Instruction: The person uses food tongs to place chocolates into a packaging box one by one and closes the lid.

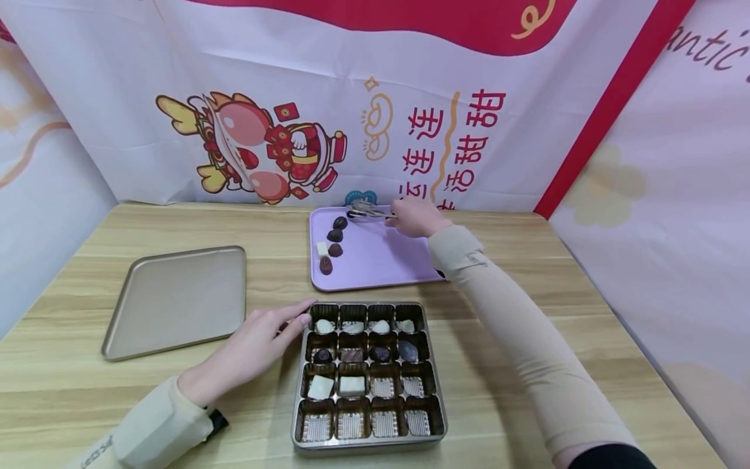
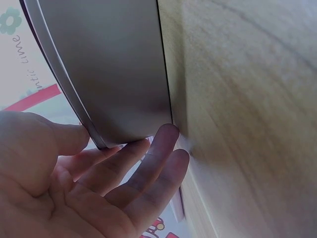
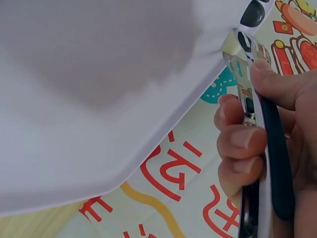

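Note:
My right hand [image 1: 415, 217] grips silver tongs with dark handles [image 3: 278, 163] over the far edge of the lilac tray [image 1: 387, 254]. A pale chocolate [image 3: 231, 43] is at the tong tips; whether it is pinched I cannot tell. Dark chocolates [image 1: 335, 235] and a white chocolate [image 1: 321, 249] lie along the tray's left side. My left hand [image 1: 258, 345] touches the far left corner of the metal tin [image 1: 369, 445], thumb at its rim and fingers extended. White chocolates fill the tin's back row, dark ones the second; two white squares [image 1: 351, 385] sit at the third row's left.
A beige metal tray [image 1: 181, 303], with nothing on it, lies left of the tin. The wooden table [image 1: 504, 404] ends at a printed cloth backdrop [image 1: 375, 98] behind the lilac tray. The tin's front row has only ribbed liners.

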`<action>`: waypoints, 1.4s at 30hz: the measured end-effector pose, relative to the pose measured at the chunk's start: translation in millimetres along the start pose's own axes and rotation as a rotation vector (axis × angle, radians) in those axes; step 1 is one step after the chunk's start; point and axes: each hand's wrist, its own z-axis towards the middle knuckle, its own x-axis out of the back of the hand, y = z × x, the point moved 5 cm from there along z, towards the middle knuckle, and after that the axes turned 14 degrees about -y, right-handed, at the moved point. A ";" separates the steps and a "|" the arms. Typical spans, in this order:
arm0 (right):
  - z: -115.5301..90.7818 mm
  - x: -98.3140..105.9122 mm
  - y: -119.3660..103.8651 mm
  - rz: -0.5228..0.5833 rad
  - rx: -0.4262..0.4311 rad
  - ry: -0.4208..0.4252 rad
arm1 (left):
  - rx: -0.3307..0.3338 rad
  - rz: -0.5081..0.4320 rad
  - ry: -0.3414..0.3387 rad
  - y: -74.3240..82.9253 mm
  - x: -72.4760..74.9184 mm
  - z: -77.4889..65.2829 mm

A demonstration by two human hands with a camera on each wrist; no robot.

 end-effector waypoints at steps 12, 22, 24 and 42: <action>-13.6 1.5 -4.5 -0.016 -0.019 0.016 | 0.006 -0.011 -0.009 -1.1 -0.1 0.2; -54.5 -1.2 1.4 0.024 0.011 0.054 | -0.005 -0.001 -0.007 0.7 -1.5 -0.1; -64.5 -0.3 2.3 0.014 0.025 0.077 | 0.002 -0.005 -0.007 -0.3 -1.7 0.3; -156.1 6.2 -14.5 -0.062 0.168 0.254 | -0.005 -0.001 0.002 -0.6 -0.4 0.6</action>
